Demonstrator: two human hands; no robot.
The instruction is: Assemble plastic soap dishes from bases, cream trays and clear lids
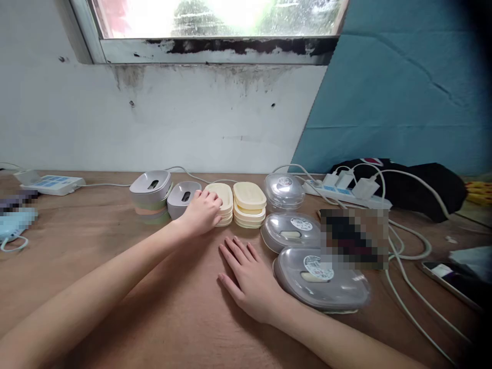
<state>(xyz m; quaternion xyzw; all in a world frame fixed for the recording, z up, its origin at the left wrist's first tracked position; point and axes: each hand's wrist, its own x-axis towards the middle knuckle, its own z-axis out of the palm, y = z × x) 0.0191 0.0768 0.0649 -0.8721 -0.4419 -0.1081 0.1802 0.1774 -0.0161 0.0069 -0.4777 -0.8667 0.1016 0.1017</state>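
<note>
My left hand reaches forward and curls its fingers over a stack of cream oval trays, its thumb side next to a grey lid. A second stack of cream trays stands just to the right. My right hand lies flat and open on the wooden table, fingers stretched out, holding nothing. It rests beside a clear domed container with a round label.
A grey-lidded stack stands at the left of the row. Two more clear domed containers sit further back. A white power strip with plugs, loose white cables, a phone and dark cloth lie at the right.
</note>
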